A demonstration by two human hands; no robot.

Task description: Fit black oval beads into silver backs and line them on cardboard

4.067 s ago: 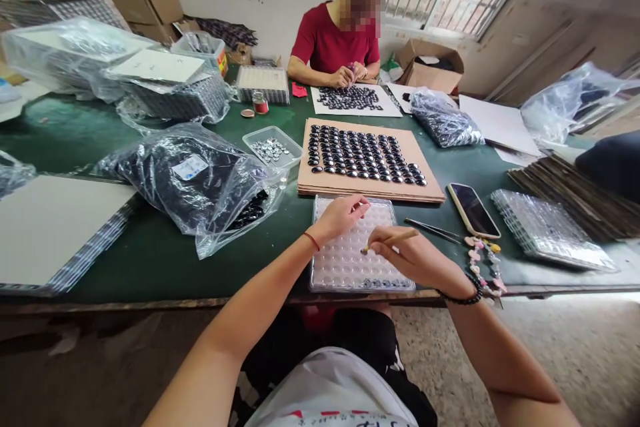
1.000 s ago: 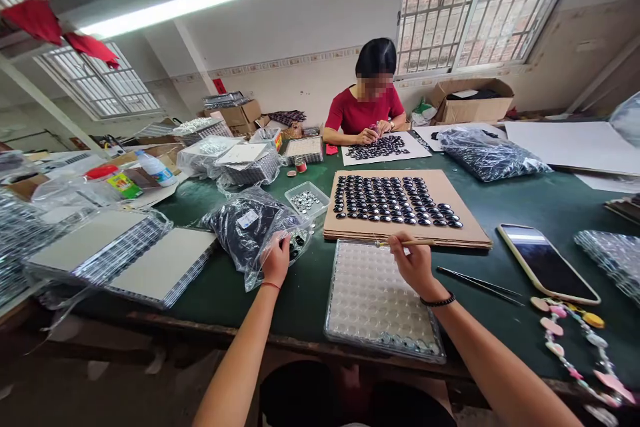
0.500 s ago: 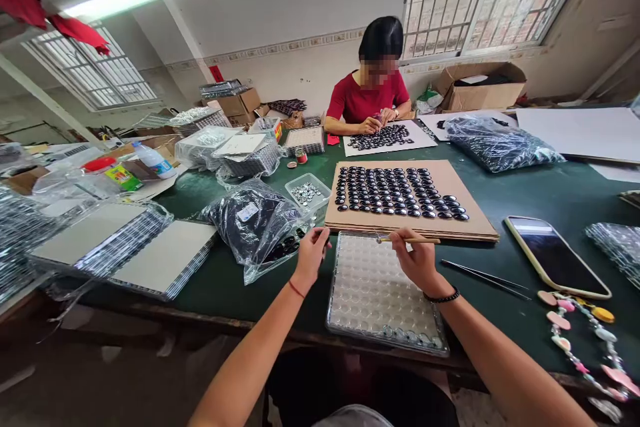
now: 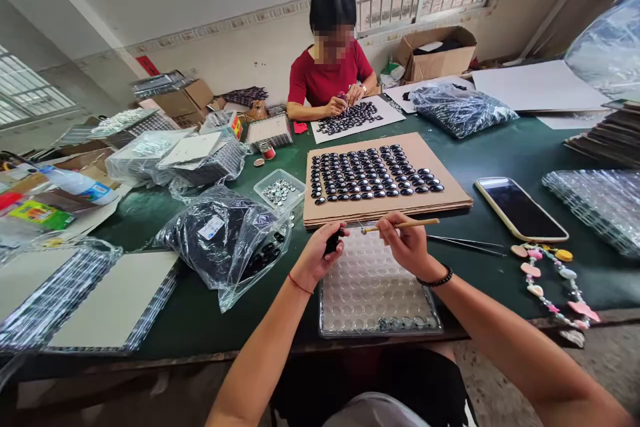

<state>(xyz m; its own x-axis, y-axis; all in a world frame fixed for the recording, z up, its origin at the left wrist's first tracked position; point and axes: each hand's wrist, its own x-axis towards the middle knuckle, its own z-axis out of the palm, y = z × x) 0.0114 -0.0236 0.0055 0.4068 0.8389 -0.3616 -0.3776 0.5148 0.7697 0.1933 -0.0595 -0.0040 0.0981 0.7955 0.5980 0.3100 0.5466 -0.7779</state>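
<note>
My left hand (image 4: 319, 257) is closed around a black oval piece (image 4: 333, 241), partly hidden by the fingers. A slim wooden-handled stick (image 4: 423, 222) is pinched in my right hand (image 4: 404, 240), its thin tip pointing left towards the black piece with a small gap between them. Both hands are above a clear plastic tray (image 4: 370, 290) with rows of round pockets; several hold small pieces along its near edge. Just behind lies a cardboard sheet (image 4: 450, 197) set with rows of glossy black ovals (image 4: 360, 177).
A shallow box of small shiny parts (image 4: 280, 190) and a plastic bag of black pieces (image 4: 220, 233) lie left. Tweezers (image 4: 467, 243), a phone (image 4: 520, 209) and a beaded strap (image 4: 533, 290) lie right. Across the table, a co-worker (image 4: 327, 73) handles black pieces on a white board.
My left hand has moved slightly nearer the tray's middle, and the black oval now shows in its fingers. The stick stays in my right hand. The view has shifted to the right and down.
</note>
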